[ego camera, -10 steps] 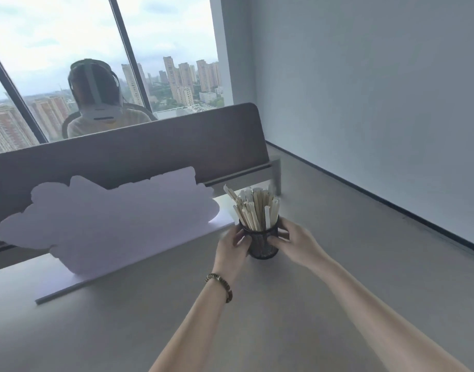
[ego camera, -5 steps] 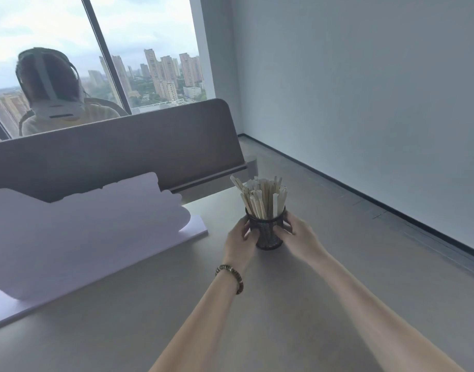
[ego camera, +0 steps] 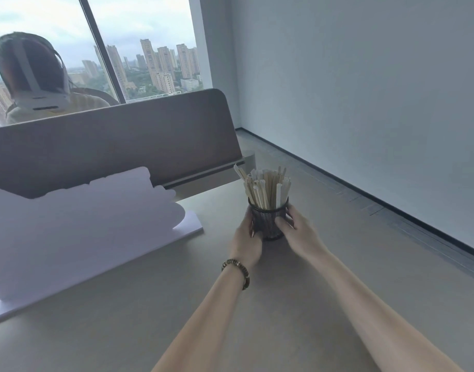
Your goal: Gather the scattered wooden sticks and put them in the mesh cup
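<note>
Soft overcast daylight came through the window [ego camera: 139,49] at upper left, leaving the wall [ego camera: 364,89] evenly grey. Shadows on the table [ego camera: 123,318] were faint. The view was slightly soft, with lines bowed at the edges.

No readable text, label or number anywhere.

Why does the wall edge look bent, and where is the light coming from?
Head view: wide-angle lens bows the wall's dark baseboard; daylight enters through the big window behind; the black mesh cup looks dim, backlit; the pale lavender blob is a flat mask.
</note>
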Available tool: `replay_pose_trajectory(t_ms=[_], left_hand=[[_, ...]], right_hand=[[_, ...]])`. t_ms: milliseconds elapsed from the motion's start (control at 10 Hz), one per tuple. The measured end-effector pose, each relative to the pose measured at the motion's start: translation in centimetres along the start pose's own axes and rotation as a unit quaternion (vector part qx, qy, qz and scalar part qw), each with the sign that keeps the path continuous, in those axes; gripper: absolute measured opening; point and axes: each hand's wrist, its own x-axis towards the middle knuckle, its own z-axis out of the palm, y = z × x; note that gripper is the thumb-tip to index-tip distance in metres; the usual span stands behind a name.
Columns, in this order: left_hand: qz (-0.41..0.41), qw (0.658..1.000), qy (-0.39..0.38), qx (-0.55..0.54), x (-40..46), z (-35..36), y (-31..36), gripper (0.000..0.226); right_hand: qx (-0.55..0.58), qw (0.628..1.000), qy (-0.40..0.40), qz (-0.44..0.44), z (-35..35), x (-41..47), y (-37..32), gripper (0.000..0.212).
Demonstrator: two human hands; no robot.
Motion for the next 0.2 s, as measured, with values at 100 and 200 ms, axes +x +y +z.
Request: replay_pose_trajectory(t_ms=[100, 200], left_hand=[[-0.02, 0.999, 0.003, -0.035, -0.37, -0.15, 0.26, 0.069], [-0.064, 0.991, 0.048, -0.111, -1.28, -0.78, 0.67, 0.06]], right_hand=[[-0.004, 1.0, 0.007, 0.005, 0.11, -0.22, 0.51, 0.04], [0.037, 0.999, 0.02, 0.019, 0.31, -0.8, -0.36, 0.041]])
